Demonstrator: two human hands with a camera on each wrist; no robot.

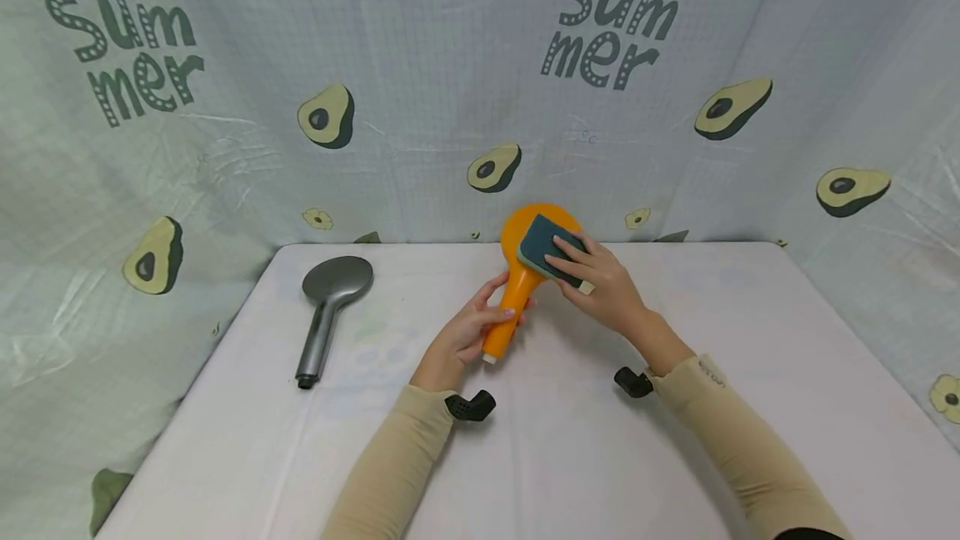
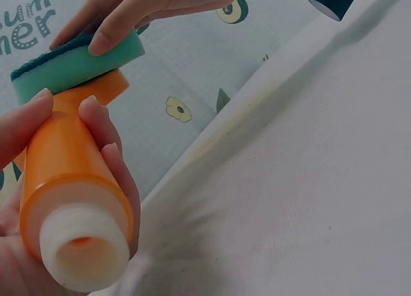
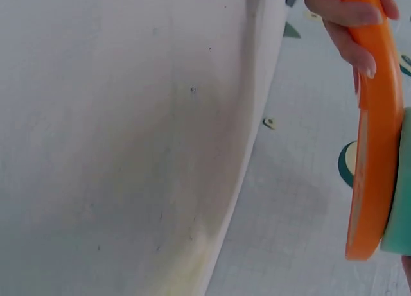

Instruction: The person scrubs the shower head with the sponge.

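An orange shower head (image 1: 516,298) is tilted over the table, its round head up and away from the person. The left hand (image 1: 467,330) grips its handle; in the left wrist view the hollow white end (image 2: 87,251) points at the camera. Against the smooth back of the round head lies a sponge (image 1: 546,247), mint foam side down and dark scouring layer outward. The right hand (image 1: 603,286) holds this sponge, fingers over the dark layer and thumb at the side. In the right wrist view, the sponge (image 3: 399,200) touches the orange head (image 3: 376,180); most of the right hand is out of frame.
A grey shower head (image 1: 337,282) lies at the left of the white-covered table (image 1: 585,440), its handle toward the person. Behind the table's back edge hangs a pale curtain (image 1: 420,65) printed with avocados and lettering. Both wrists carry small black cameras.
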